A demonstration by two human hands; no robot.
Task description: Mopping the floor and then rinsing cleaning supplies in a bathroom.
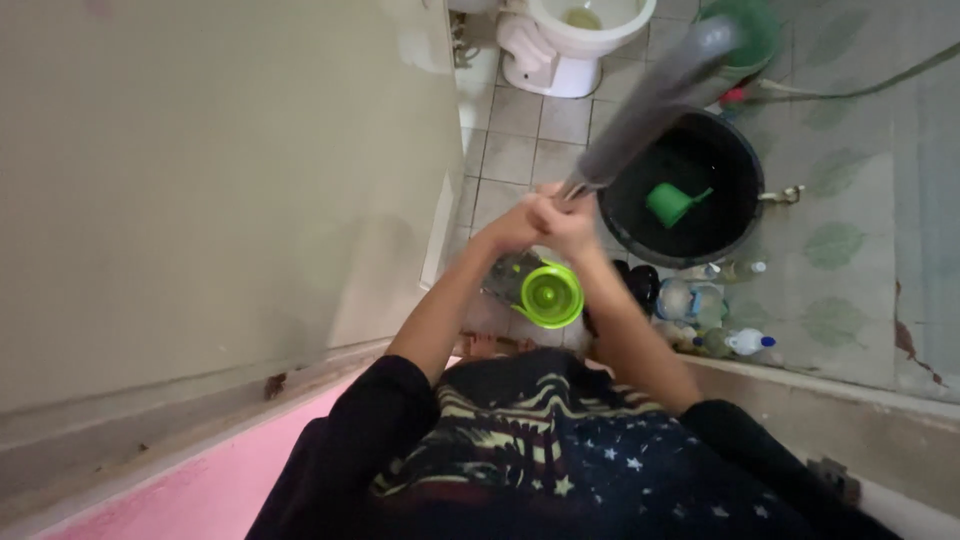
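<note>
Both of our hands meet on one long handle (pixel 655 95): the left hand (pixel 515 228) and the right hand (pixel 568 222) are clenched together around its lower end, each grip closed tight on the shaft. The handle rises from our fists toward the far right, blurred, passing over the rim of the black tub (pixel 745 225), where a green scoop (pixel 672 203) sits inside. Directly beneath our hands sits a lime-green spinner bucket (pixel 550 295) on the tiled floor (pixel 520 150).

We judge the main risk to be the upper end of the handle swinging wide: it could knock the green basin (pixel 755 30) near the far right wall or clip the tub. The cluster of bottles (pixel 715 320) by the near right edge of the floor stands just beside the bucket, and a sideways push could topple them.

Room is tight. A door (pixel 200 180) closes off the left side, the toilet (pixel 575 40) stands at the far edge, and only the strip of tiles between door and tub lies open.
</note>
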